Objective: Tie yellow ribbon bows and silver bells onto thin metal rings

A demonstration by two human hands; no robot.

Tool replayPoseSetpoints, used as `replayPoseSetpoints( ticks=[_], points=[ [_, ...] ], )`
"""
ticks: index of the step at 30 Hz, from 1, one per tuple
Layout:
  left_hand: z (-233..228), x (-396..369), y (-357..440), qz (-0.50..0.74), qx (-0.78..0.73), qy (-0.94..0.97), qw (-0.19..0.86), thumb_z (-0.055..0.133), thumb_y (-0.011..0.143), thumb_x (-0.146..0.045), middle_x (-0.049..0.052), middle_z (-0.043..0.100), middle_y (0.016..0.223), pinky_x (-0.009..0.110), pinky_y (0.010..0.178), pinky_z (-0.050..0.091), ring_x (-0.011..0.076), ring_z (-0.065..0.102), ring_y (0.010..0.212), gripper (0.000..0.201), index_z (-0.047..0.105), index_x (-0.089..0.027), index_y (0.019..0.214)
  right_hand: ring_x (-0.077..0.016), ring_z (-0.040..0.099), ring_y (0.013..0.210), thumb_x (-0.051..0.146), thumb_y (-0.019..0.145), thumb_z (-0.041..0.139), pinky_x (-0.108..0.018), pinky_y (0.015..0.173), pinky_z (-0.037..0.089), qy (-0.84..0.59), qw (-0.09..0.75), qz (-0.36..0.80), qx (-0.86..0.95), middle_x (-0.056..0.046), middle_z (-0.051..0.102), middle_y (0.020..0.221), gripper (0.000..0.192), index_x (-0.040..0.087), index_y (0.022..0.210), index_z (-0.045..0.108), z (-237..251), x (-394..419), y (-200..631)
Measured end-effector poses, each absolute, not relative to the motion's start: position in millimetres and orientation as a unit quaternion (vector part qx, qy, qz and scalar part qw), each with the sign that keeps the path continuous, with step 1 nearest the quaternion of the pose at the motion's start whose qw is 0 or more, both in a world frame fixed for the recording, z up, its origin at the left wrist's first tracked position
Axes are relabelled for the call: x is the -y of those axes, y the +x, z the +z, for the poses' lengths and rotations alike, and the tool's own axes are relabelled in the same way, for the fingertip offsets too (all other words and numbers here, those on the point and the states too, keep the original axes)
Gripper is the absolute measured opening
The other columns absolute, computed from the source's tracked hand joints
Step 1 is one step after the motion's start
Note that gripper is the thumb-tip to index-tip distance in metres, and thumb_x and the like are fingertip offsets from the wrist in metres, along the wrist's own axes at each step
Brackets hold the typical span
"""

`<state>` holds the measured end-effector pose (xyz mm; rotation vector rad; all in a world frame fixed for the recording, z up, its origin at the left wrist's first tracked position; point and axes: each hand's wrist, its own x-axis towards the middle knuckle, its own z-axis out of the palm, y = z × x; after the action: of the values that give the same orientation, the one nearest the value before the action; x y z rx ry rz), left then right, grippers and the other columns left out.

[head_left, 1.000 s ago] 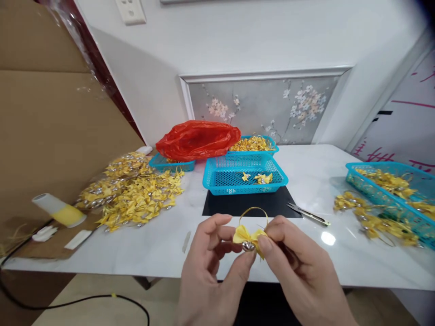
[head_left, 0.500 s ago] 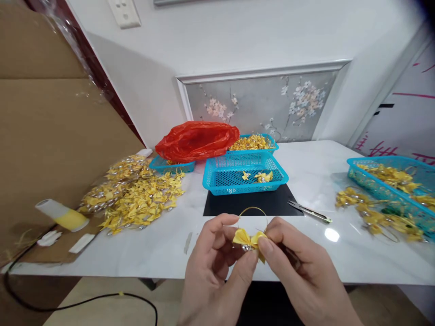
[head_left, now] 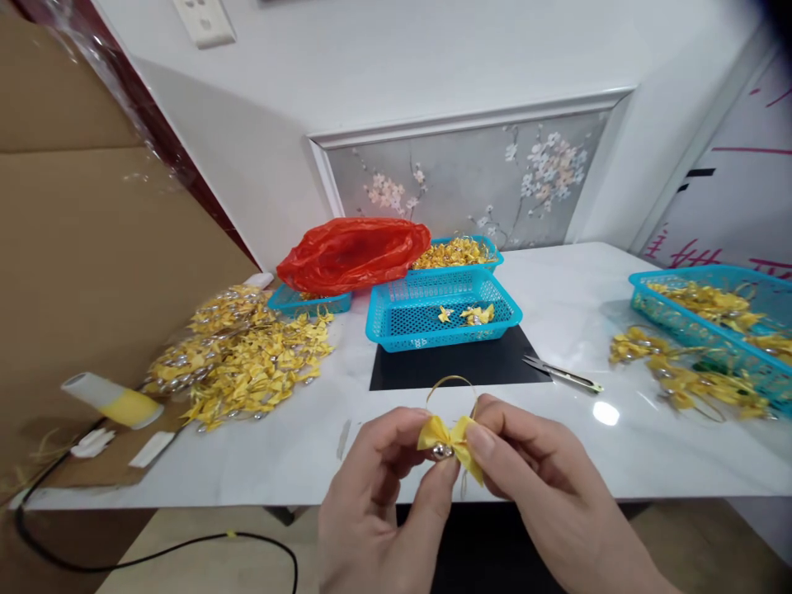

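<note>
2 hands meet over the near edge of the white table (head_left: 297,462), both pinching 1 small yellow bow (head_left: 446,435). The left hand (head_left: 377,503) has its grip closed on the bow from below, thumb tip up against the little silver bell (head_left: 440,450) at the knot. The right hand (head_left: 544,495) has thumb and forefinger shut on the bow's right wing. A thin gold loop (head_left: 451,388) rises from behind the bow.

Against 1 second ago, the left forefinger, which stood raised above the bow, has curled in, and both hands sit a touch lower and closer together. The bow looks squared up, bell to the front; I judge this a last tidy of a nearly finished piece.

Behind them lie a black mat (head_left: 458,367) and on it a blue basket (head_left: 442,313) holding a few bows. Small snips (head_left: 560,374) lie to the right, untouched. A heap of yellow bows (head_left: 247,355) lies to the left, and a red bag (head_left: 352,254) rests farther back.
</note>
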<state>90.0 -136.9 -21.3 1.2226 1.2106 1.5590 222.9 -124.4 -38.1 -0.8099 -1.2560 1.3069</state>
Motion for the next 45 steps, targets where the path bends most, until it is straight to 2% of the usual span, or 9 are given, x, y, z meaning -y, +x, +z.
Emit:
replayPoseSetpoints(
  ticks=[5,10,14,23,28,33,38,43,45],
  points=[
    [-16.1,135.9,79.2,0.568,-0.4,0.481,0.536,0.083,0.071,-0.024,0.001,0.076,0.097,0.023,0.075,0.06,0.0183,0.072,0.085,0.04,0.07,-0.032,0.109,-0.0088,0.036,0.06,0.041,0.097,0.053,-0.02,0.053,0.032,-0.344,0.538,0.573,0.514,0.004,0.043,0.07,0.036,0.019,0.068,0.051,-37.0,125.4,224.2],
    [-16.2,133.2,68.2,0.534,-0.399,0.551,0.502,0.076,0.079,-0.015,-0.003,0.07,0.101,0.015,0.077,0.057,0.0135,0.069,0.093,0.036,0.071,-0.04,0.105,-0.0091,0.035,0.059,0.041,0.096,0.053,-0.021,0.052,0.031,-0.357,0.527,0.559,0.531,0.005,0.042,0.069,0.037,0.019,0.067,0.05,-36.1,126.6,224.1],
    [-17.0,130.6,66.5,0.508,-0.413,0.587,0.477,0.073,0.081,-0.015,-0.002,0.06,0.108,0.014,0.079,0.055,0.0117,0.066,0.093,0.023,0.076,-0.035,0.091,-0.0096,0.035,0.06,0.041,0.097,0.051,-0.022,0.054,0.032,-0.374,0.518,0.539,0.549,0.004,0.041,0.067,0.038,0.018,0.066,0.047,-34.6,127.7,224.9],
    [-17.2,130.2,64.5,0.506,-0.389,0.486,0.597,0.078,0.078,-0.021,-0.002,0.067,0.087,0.015,0.074,0.051,0.0113,0.063,0.083,0.008,0.076,-0.026,0.083,-0.0104,0.04,0.062,0.039,0.097,0.051,-0.022,0.056,0.035,-0.366,0.519,0.532,0.561,0.003,0.044,0.068,0.034,0.019,0.068,0.051,-34.1,128.4,223.9],
    [-21.5,130.2,62.6,0.514,-0.365,0.536,0.561,0.078,0.076,-0.012,-0.003,0.068,0.088,0.015,0.072,0.052,0.0112,0.063,0.08,0.022,0.077,-0.031,0.088,-0.0103,0.038,0.061,0.041,0.097,0.05,-0.022,0.055,0.034,-0.384,0.505,0.52,0.573,0.004,0.042,0.067,0.038,0.019,0.066,0.047,-35.2,129.2,223.8],
    [-18.3,131.7,63.1,0.51,-0.385,0.529,0.558,0.077,0.075,-0.011,-0.002,0.068,0.084,0.016,0.07,0.053,0.0116,0.064,0.077,0.02,0.078,-0.028,0.086,-0.0105,0.04,0.059,0.042,0.097,0.05,-0.022,0.053,0.034,-0.384,0.512,0.494,0.589,0.003,0.044,0.066,0.039,0.019,0.066,0.05,-33.1,129.8,227.1],
    [-15.3,132.1,64.7,0.526,-0.394,0.462,0.595,0.081,0.072,-0.012,-0.003,0.071,0.08,0.012,0.067,0.05,0.0087,0.064,0.072,0.018,0.078,-0.027,0.082,-0.0095,0.046,0.055,0.041,0.1,0.045,-0.023,0.048,0.038,-0.388,0.528,0.518,0.55,-0.002,0.057,0.081,0.029,0.021,0.095,0.065,-41.7,130.8,232.2],
    [-16.0,130.1,63.7,0.52,-0.391,0.427,0.628,0.082,0.072,-0.015,-0.002,0.077,0.083,0.012,0.072,0.051,0.0097,0.067,0.078,0.016,0.079,-0.026,0.083,-0.0069,0.049,0.049,0.037,0.098,0.051,-0.021,0.045,0.041,-0.392,0.569,0.522,0.499,0.0,0.062,0.083,0.024,0.028,0.119,0.059,-59.2,138.4,231.5],
    [-17.8,129.0,63.0,0.516,-0.396,0.414,0.637,0.083,0.071,-0.016,-0.001,0.078,0.085,0.013,0.072,0.052,0.0107,0.068,0.079,0.015,0.079,-0.025,0.082,-0.0074,0.051,0.048,0.037,0.098,0.05,-0.021,0.045,0.042,-0.41,0.582,0.497,0.497,0.0,0.064,0.081,0.022,0.029,0.117,0.058,-63.0,139.7,230.5]
  ],
)
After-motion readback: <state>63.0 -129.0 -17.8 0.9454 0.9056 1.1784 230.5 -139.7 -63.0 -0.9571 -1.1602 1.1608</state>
